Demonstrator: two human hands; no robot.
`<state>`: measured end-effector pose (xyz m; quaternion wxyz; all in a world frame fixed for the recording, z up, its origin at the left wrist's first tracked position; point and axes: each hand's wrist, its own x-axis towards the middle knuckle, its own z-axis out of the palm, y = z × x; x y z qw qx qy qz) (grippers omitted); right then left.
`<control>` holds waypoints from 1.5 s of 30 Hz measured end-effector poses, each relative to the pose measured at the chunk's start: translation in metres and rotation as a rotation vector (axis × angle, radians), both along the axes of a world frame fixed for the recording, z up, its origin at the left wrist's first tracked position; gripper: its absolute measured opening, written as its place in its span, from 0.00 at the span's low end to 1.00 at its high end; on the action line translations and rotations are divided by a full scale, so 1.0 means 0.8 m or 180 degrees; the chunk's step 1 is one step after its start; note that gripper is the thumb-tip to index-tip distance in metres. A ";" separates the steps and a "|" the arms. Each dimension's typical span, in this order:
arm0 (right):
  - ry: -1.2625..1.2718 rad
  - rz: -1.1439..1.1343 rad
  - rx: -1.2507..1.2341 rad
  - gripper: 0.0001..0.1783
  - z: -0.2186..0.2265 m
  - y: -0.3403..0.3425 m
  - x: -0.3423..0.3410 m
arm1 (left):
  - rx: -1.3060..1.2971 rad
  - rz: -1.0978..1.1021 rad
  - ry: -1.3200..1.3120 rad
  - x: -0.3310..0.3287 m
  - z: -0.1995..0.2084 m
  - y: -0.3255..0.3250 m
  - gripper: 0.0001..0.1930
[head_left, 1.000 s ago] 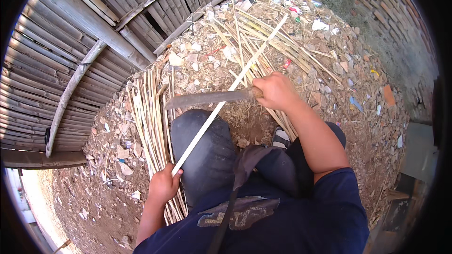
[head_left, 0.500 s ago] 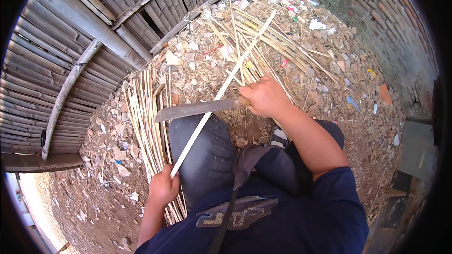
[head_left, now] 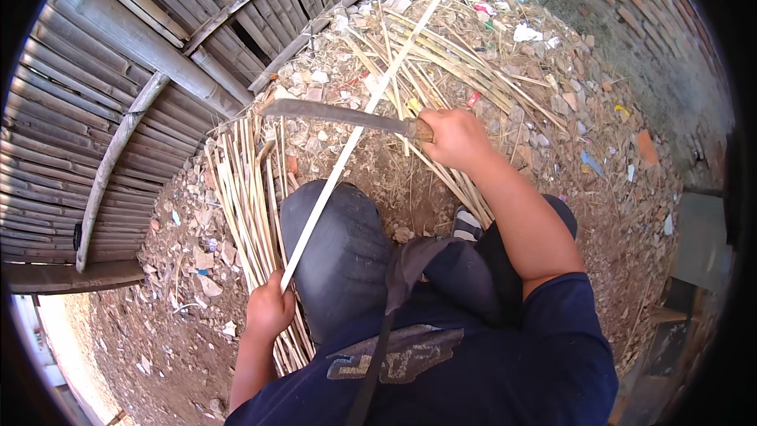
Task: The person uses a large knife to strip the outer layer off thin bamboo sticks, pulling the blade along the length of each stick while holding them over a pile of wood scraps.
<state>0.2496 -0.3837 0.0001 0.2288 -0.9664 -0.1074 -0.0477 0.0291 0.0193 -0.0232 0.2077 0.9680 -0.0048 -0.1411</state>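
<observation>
Clock taken from the view's middle, 12 straight ahead. My left grip (head_left: 270,305), between 7 and 8, is closed around the near end of a pale strip (head_left: 327,193). Strip slants across my left knee (head_left: 341,241), far tip between 12 and 1. My right grip (head_left: 455,138), at 2, is wrapped on the wooden handle of a knife (head_left: 331,113); its long dark blade points just past 9 and crosses the strip. Cannot tell whether they touch. A strip bundle (head_left: 244,213) lies near 9, beside that knee; a looser pile (head_left: 465,71) at 1. Stony ground (head_left: 142,347); slatted wall (head_left: 71,134) at 10, brick wall (head_left: 646,39) at 2.
</observation>
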 end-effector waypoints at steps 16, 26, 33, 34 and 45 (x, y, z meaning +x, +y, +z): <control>-0.0202 0.0274 -0.0109 0.14 -0.016 -0.015 0.004 | 0.0036 -0.0168 0.0094 -0.020 0.010 0.000 0.11; 0.0268 -0.0209 -0.0551 0.11 -0.039 -0.043 0.015 | 0.0093 -0.0144 0.0196 -0.028 0.008 0.014 0.10; -0.0165 -0.0183 0.0000 0.10 -0.024 -0.027 0.000 | 0.0037 -0.0039 0.0283 -0.028 0.015 -0.008 0.10; -0.0209 0.0230 -0.0201 0.10 -0.020 -0.018 -0.004 | 0.0065 0.0007 0.0289 -0.027 0.014 -0.015 0.10; 0.0346 -0.0116 -0.0795 0.12 -0.042 -0.048 0.022 | 0.0072 -0.0002 -0.0055 -0.028 0.009 0.001 0.08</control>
